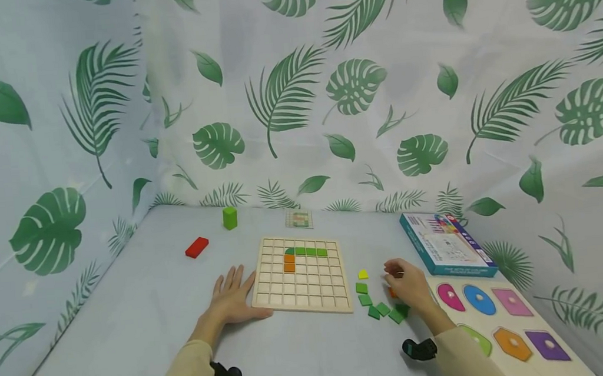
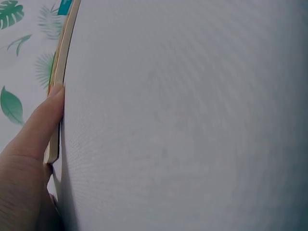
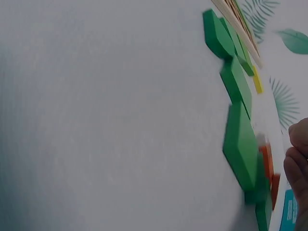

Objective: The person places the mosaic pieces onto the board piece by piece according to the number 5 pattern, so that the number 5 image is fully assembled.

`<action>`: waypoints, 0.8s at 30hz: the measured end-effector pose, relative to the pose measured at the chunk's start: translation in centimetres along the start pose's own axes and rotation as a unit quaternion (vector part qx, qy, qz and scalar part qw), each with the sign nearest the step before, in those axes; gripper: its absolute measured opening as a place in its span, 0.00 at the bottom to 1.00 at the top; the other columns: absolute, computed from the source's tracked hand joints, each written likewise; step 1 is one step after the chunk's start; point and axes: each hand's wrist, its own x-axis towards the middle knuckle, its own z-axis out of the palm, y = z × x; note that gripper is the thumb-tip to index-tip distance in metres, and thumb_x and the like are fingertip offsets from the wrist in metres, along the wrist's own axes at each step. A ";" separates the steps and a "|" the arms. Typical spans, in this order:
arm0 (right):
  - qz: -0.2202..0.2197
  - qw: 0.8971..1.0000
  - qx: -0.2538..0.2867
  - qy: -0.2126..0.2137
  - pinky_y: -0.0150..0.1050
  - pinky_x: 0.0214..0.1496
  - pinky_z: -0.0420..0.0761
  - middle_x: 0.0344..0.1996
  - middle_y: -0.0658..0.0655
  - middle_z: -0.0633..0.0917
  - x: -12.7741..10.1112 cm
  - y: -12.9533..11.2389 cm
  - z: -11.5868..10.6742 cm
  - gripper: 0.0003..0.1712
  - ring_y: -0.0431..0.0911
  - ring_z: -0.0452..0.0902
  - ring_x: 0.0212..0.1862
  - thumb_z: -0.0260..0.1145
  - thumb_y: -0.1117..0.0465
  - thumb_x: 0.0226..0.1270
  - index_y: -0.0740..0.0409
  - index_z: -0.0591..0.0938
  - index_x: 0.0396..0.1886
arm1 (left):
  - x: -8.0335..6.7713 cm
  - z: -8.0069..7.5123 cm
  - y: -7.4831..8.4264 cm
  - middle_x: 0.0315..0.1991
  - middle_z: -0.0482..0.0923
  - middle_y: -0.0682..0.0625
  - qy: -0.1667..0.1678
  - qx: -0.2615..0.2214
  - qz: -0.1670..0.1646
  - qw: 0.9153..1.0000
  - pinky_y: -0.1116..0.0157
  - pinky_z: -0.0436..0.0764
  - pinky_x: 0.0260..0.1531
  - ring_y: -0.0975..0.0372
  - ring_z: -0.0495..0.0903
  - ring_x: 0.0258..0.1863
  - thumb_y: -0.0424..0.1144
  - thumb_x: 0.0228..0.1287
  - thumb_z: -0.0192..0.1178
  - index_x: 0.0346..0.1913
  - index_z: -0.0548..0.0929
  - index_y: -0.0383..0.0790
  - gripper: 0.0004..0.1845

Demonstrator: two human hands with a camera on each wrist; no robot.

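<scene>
While a red block point(image 1: 197, 247) lies on the tabletop point(image 1: 320, 357) beyond the left grip point(image 1: 231, 303) and to its left, that grip has its fingers spread apart and straight, the thumb touching the near left corner of a gridded wooden board point(image 1: 301, 285). A green block point(image 1: 230, 218) stands farther out, beyond the same grip. The board is just right of the left grip; on it a curved green piece point(image 1: 290, 251) leads a row of three green tiles point(image 1: 311, 251), with two orange tiles point(image 1: 289, 263) running toward the near side. Beyond the board lies a small pattern card point(image 1: 298, 219). A yellow piece point(image 1: 363, 274) and loose green pieces point(image 1: 365, 300) lie left of and nearer than the right grip point(image 1: 410, 285), with orange pieces point(image 3: 268, 163) low beside it. That grip is curled, fingertips close together; I cannot tell whether they hold anything. To its right are a box point(image 1: 446, 238) and, nearer, a knobbed shape puzzle point(image 1: 495, 319).
</scene>
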 end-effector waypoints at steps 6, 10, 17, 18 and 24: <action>0.014 1.000 0.002 -0.014 0.35 0.47 0.80 0.40 0.60 0.83 -0.4 1.4 -1.1 0.14 0.51 0.78 0.43 0.64 0.66 0.63 0.64 0.78 0.48 | -0.2 -0.1 -0.1 0.73 0.43 0.35 -0.001 0.001 -0.005 1.000 0.44 0.38 0.67 0.43 0.38 0.72 0.67 0.47 0.62 0.72 0.57 0.39 0.55; 0.019 0.999 0.006 -0.035 0.27 0.46 0.76 0.41 0.59 0.83 -0.7 1.7 -1.9 0.14 0.50 0.77 0.43 0.64 0.66 0.64 0.64 0.78 0.48 | 0.0 0.1 -0.3 0.73 0.43 0.35 -0.004 -0.002 -0.008 1.000 0.45 0.37 0.67 0.44 0.37 0.72 0.68 0.47 0.62 0.73 0.57 0.39 0.55; 0.030 0.996 -0.006 -0.078 0.36 0.45 0.78 0.37 0.55 0.83 -1.0 2.2 -3.1 0.14 0.49 0.77 0.40 0.65 0.62 0.63 0.63 0.79 0.47 | 1.1 1.1 -1.3 0.74 0.38 0.37 -0.011 -0.002 -0.010 1.000 0.48 0.31 0.67 0.47 0.32 0.73 0.74 0.43 0.58 0.74 0.53 0.42 0.59; 0.031 0.996 -0.005 -0.087 0.37 0.45 0.79 0.37 0.55 0.83 -1.0 2.3 -3.3 0.15 0.49 0.77 0.40 0.65 0.62 0.63 0.63 0.79 0.48 | 1.2 1.2 -1.4 0.74 0.38 0.38 -0.010 0.000 -0.009 1.000 0.48 0.31 0.67 0.47 0.32 0.73 0.75 0.43 0.57 0.74 0.53 0.42 0.60; 0.053 0.991 -0.004 -0.125 0.42 0.47 0.78 0.40 0.56 0.83 -1.2 2.4 -3.8 0.17 0.49 0.76 0.42 0.67 0.62 0.60 0.62 0.79 0.49 | 1.2 0.9 -0.9 0.74 0.39 0.37 -0.014 -0.007 -0.007 1.000 0.47 0.32 0.67 0.46 0.33 0.72 0.72 0.43 0.60 0.73 0.55 0.41 0.58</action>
